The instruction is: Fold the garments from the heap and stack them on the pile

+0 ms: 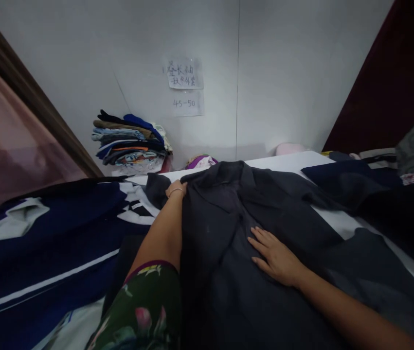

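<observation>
A dark grey jacket (207, 233) lies spread front side up, its collar toward the wall and its sleeves out to the sides. At its left shoulder edge, my left hand (176, 188) has its fingers curled over the cloth; the fingertips are partly hidden. My right hand (276, 255) rests flat on the jacket's front near the opening, fingers stretched out and slightly apart. Under the jacket shows the white table top (294, 161).
A stack of folded clothes (130, 141) stands at the back left. Navy garments with white stripes (64, 248) cover the left side. More dark clothes (345, 175) lie at the right. Handwritten paper signs (185, 73) hang on the wall, and a pink curtain (13, 131) hangs at far left.
</observation>
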The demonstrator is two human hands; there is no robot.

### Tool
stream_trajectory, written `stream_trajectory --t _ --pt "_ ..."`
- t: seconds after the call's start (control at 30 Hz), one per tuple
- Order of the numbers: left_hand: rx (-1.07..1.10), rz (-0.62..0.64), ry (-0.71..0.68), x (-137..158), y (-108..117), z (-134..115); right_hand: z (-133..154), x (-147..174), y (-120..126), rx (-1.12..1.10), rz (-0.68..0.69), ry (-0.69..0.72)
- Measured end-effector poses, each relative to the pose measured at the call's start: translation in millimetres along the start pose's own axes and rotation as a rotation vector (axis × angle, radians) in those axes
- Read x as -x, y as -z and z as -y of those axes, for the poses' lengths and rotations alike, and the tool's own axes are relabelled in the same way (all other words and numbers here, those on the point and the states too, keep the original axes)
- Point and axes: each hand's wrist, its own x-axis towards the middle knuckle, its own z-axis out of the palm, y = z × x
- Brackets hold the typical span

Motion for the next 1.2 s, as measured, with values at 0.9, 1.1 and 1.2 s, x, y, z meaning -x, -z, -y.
stream_trajectory --t 0.9,1.1,1.2 --pt "-0.082 0.135 -0.533 86 -46 -82 2 -5 6 -0.035 0.038 -0.034" --pt "-0.094 0.133 -0.745 180 -11 -37 3 -6 8 0.000 0.050 -0.027" --pt "-0.166 0.169 -0.763 223 -1 0 2 -6 7 0.029 0.059 -0.023"
